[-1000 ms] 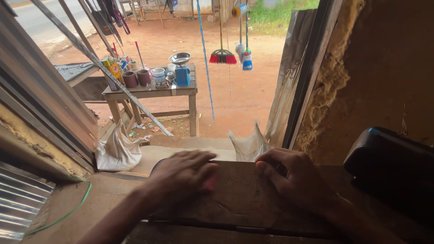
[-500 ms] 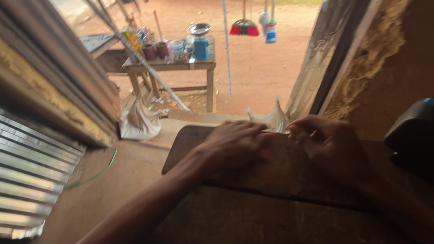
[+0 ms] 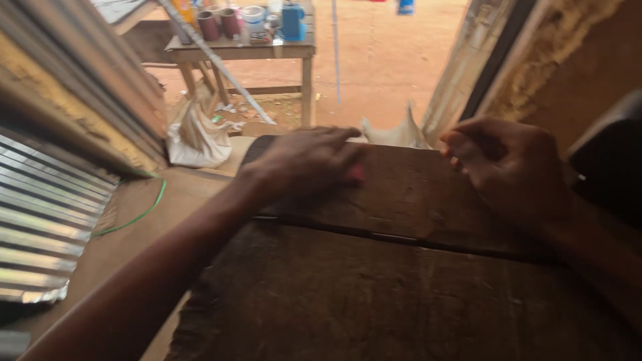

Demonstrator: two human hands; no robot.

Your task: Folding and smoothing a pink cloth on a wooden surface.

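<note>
Both of your hands have shifted apart on the dark wooden board (image 3: 401, 194): your left hand (image 3: 304, 164) now lies flat, fingers spread, over something small and pink I can't identify, while your right hand (image 3: 508, 167) has lifted, loosely curled, holding nothing visible. Beyond the board's far edge sits a white bag (image 3: 394, 134), then the outdoor table (image 3: 241, 50).

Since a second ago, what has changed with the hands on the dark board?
The right hand has lifted off the dark board, fingers curled; whether it holds anything I cannot tell. The left hand stays flat on the board. The view has tilted down and left. The white bag is unmoved.
</note>
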